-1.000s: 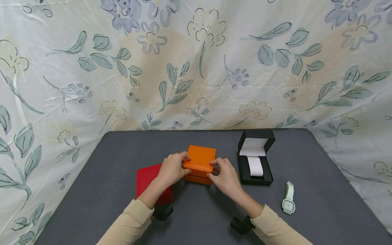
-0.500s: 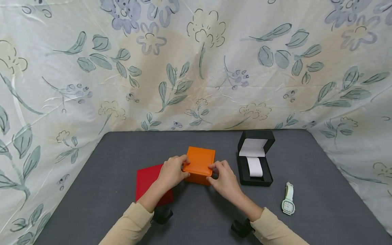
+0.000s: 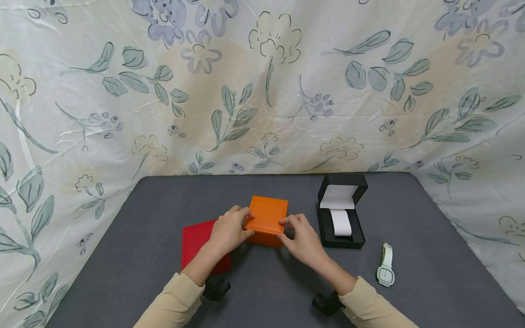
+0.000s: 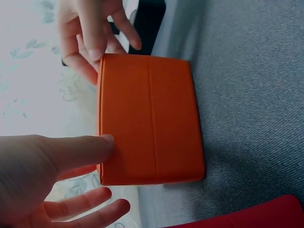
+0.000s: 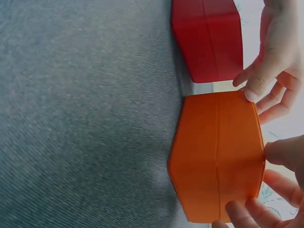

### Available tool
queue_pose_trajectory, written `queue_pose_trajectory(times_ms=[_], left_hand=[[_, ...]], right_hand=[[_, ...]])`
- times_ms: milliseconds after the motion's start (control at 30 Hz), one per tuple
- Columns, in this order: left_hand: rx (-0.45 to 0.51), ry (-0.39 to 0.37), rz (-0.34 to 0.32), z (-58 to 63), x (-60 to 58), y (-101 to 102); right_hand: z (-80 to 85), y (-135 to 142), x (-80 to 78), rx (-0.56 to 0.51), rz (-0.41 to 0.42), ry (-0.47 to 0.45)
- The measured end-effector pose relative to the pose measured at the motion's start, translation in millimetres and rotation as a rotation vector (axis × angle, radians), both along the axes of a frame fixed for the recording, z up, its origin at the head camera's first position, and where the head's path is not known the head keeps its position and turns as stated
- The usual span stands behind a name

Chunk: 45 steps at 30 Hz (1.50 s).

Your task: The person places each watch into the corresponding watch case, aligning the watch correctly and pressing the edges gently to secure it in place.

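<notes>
Square orange hinged box (image 3: 267,220) lid now pressed closed versus ajar a second ago, left hand (image 3: 228,230) and right hand (image 3: 302,239) both pinching its top edges on grey table (image 3: 410,218).

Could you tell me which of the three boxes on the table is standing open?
The black box, right of the hands, is open: its lid stands up, showing a white lining and cushion. The orange box and red box are closed.
</notes>
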<state>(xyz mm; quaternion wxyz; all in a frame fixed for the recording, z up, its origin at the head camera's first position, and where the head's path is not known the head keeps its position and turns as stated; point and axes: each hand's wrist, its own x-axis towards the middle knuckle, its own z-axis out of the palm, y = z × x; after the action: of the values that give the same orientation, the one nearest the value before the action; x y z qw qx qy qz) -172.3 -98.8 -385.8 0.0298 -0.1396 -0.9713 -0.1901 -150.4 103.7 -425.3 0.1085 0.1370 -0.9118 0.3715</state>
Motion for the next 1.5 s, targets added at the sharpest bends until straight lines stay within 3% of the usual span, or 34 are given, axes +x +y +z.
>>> queue_pose_trajectory(times_ms=[333, 733, 933, 1100, 1500], left_hand=[[0.003, -0.014, -0.033, 3.3, -2.7, -4.5], [0.047, 0.037, -0.047, 14.7, -5.7, 2.5], [0.101, 0.073, -0.048, 17.1, -6.1, 13.1], [0.170, 0.147, -0.082, 16.1, -5.8, 22.1], [0.286, 0.264, -0.216, 11.8, -2.3, 52.1]], right_hand=[[12.9, 14.5, -2.4, 0.058, 0.064, -0.075], [27.9, 40.7, -2.9, 0.051, 0.099, -0.057], [31.4, 57.1, 0.9, 0.081, 0.154, -0.009], [33.4, 69.2, 3.7, 0.115, 0.165, 0.070], [32.1, 98.7, 11.3, 0.131, 0.073, 0.182]])
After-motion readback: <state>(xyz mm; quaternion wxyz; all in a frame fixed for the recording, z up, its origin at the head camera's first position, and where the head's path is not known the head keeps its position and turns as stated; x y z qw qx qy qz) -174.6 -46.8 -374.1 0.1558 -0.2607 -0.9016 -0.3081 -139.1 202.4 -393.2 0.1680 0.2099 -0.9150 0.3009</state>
